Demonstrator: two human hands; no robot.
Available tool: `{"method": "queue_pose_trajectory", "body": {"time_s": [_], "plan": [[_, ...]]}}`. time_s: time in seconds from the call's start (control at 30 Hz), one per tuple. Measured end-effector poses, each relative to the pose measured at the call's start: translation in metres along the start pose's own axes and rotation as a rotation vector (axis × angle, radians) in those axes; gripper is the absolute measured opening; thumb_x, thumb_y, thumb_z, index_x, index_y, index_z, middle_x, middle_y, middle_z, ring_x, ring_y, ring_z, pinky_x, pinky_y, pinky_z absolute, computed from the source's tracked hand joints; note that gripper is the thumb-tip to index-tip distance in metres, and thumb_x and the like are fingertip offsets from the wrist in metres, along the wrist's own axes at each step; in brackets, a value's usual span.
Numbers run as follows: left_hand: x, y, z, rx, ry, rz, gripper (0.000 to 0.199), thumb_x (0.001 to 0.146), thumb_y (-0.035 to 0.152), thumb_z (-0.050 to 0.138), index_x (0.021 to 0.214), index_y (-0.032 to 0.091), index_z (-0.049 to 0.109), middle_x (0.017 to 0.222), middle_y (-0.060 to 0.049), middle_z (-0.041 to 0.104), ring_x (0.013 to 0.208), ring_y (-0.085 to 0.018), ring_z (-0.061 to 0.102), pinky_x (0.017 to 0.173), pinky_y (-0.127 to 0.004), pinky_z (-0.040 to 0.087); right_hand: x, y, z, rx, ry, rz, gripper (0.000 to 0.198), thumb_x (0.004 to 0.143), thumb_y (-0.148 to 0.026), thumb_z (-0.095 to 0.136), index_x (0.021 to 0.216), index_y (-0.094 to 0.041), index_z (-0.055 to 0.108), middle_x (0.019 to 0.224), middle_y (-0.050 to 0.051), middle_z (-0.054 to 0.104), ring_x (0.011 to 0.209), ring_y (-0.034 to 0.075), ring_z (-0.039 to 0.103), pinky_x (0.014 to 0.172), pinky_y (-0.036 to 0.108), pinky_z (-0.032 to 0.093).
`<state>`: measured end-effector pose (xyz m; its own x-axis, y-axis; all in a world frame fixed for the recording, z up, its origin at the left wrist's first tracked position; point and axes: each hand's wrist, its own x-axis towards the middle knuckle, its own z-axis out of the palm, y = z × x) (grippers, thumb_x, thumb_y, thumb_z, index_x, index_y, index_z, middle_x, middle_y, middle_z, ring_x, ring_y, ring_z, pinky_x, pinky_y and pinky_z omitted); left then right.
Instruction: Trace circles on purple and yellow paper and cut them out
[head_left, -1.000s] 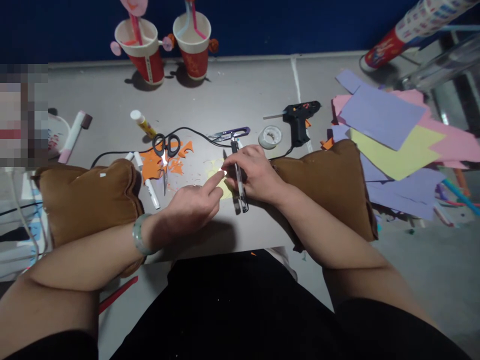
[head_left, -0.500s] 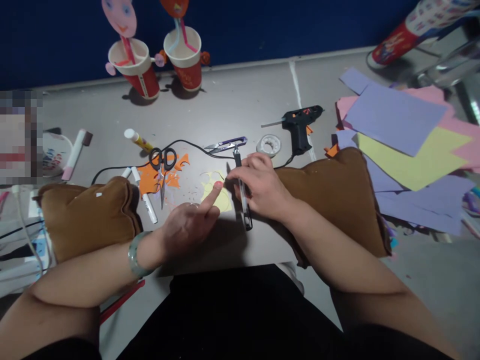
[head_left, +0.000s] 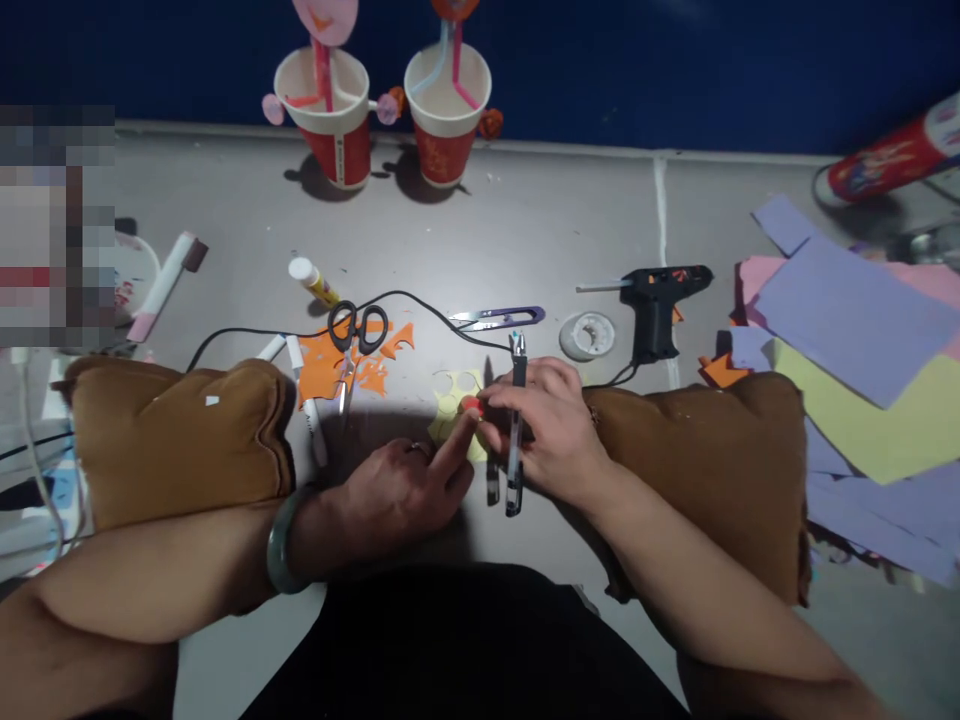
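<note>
My left hand point(head_left: 397, 490), with a bracelet on the wrist, stretches its index finger over a piece of yellow paper point(head_left: 445, 408) marked with circle outlines. The other fingers are curled. At that fingertip is a red spot; I cannot tell whether it is the nail or a small piece. My right hand point(head_left: 559, 425) has a clear pen with black ends point(head_left: 515, 440) tucked between its fingers. Its thumb and index finger come close to the left fingertip over the paper, partly hiding it.
Black scissors point(head_left: 358, 330) lie on orange paper scraps point(head_left: 319, 365), near a glue stick point(head_left: 311, 278). Beyond are thread snips point(head_left: 499, 318), a tape roll point(head_left: 589, 336), a glue gun point(head_left: 656, 310) and two paper cups point(head_left: 337, 150). Brown cushions point(head_left: 172, 440) lie under both forearms; coloured paper point(head_left: 847, 310) is at right.
The view has shifted, so the scene sits further right and lower. My right fingertips have come closer to my left index fingertip, with the pen still in the right hand.
</note>
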<state>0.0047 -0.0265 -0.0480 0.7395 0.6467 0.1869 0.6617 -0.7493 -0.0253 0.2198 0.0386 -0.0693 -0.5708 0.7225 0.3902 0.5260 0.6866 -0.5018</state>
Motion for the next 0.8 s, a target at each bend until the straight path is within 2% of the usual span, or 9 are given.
{"method": "queue_pose_trajectory", "body": {"time_s": [0.2,0.47,0.67,0.8], "plan": [[-0.002,0.002,0.005,0.000,0.014,-0.017,0.017,0.092,0.008,0.050,0.088,0.017,0.064,0.138,-0.019,0.069,0.047,-0.012,0.058,0.044,-0.031,0.047,0.000,-0.002,0.003,-0.058,0.007,-0.001,0.018,0.088,-0.022,0.076,0.098,-0.024,0.061,0.086,0.001,0.075,0.088,0.022,0.064,0.098,0.046,0.045],[-0.004,-0.002,0.006,-0.057,-0.003,-0.026,0.017,0.092,0.008,0.049,0.086,0.017,0.063,0.147,-0.018,0.063,0.047,-0.010,0.056,0.044,-0.031,0.046,-0.001,0.002,0.003,-0.051,0.013,-0.020,0.016,0.091,-0.022,0.070,0.102,-0.026,0.059,0.085,0.000,0.073,0.088,0.023,0.063,0.097,0.047,0.046],[-0.003,-0.009,0.004,-0.196,-0.105,-0.069,0.017,0.096,0.018,0.051,0.096,0.015,0.067,0.153,-0.019,0.058,0.049,-0.009,0.058,0.044,-0.030,0.045,-0.001,0.004,0.002,-0.036,0.000,-0.032,0.020,0.090,-0.018,0.067,0.106,-0.026,0.056,0.088,0.001,0.072,0.085,0.022,0.061,0.096,0.046,0.045],[-0.002,-0.014,0.001,-0.323,-0.165,-0.167,0.018,0.095,0.019,0.052,0.101,0.015,0.069,0.149,-0.016,0.062,0.063,-0.012,0.068,0.054,-0.028,0.053,-0.001,0.005,0.002,-0.006,-0.003,-0.037,0.026,0.087,-0.009,0.060,0.106,-0.025,0.055,0.088,0.002,0.070,0.085,0.023,0.059,0.094,0.045,0.045]]}}
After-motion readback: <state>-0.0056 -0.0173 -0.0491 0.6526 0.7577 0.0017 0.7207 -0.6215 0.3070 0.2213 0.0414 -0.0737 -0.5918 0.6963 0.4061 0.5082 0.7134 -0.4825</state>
